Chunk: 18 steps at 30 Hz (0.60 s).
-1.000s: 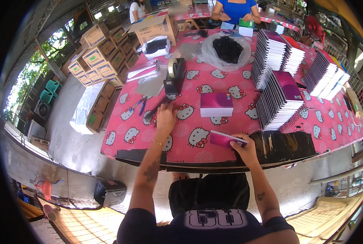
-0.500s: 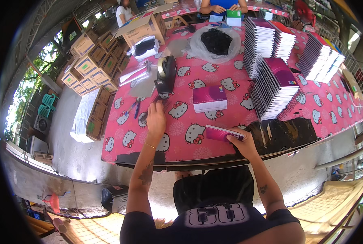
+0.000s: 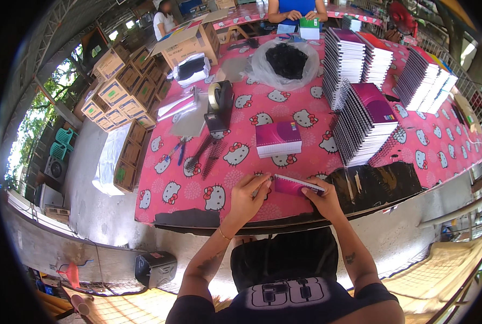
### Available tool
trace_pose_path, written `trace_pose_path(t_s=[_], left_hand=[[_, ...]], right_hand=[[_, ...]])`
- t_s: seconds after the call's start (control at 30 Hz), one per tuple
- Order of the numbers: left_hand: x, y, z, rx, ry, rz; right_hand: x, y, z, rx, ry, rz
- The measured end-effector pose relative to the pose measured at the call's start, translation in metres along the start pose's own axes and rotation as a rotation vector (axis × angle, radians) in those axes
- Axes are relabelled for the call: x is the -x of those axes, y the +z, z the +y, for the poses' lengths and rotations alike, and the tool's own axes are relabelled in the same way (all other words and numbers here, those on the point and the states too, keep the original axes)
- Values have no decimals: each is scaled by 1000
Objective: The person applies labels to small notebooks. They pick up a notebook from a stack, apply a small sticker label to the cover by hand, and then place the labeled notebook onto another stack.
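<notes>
My right hand (image 3: 324, 200) grips a small purple-covered notebook (image 3: 288, 187) by its right end, thumb on the cover, page edges facing up and away. At the notebook's left end, my left hand (image 3: 249, 198) has its thumb and fingertips pinched together; what they hold, if anything, is too small to make out. Beyond them lies a stack of loose purple-covered page blocks (image 3: 279, 139). Left of that stack, several black spiral binding coils (image 3: 206, 154) rest on the table, with blue-handled scissors (image 3: 181, 152) beside them.
A black tape dispenser (image 3: 219, 105) stands at the table's left. Farther back are a plastic bag of black coils (image 3: 285, 60) and an open carton (image 3: 192, 46). Tall stacks of spiral notebooks (image 3: 366, 124) fill the right. Across the table, a person in blue (image 3: 297, 8) handles a green-covered notebook (image 3: 309, 28).
My left hand has come from the coils back toward me and right, to the notebook's left end. My right hand still holds the notebook, now slightly nearer me.
</notes>
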<state>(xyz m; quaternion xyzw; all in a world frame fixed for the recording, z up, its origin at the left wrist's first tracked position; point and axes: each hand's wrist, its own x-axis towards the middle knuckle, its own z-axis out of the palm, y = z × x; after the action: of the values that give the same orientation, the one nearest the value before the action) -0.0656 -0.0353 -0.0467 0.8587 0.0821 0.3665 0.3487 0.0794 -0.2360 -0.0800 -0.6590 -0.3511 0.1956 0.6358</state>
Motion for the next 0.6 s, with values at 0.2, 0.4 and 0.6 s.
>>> trace_pose_path(t_s=[0.2,0.4,0.6], left_hand=[[-3,-8,-2,-65,-175,-118],[-22,-13,-9,-30,123,-154],[-23,-18,5,41,-58,-451]], right_hand=[[0,0,2,-1,-9,-3],[3,-5,1,61,-12,-19],[8,-5,-1,15,13,-86]])
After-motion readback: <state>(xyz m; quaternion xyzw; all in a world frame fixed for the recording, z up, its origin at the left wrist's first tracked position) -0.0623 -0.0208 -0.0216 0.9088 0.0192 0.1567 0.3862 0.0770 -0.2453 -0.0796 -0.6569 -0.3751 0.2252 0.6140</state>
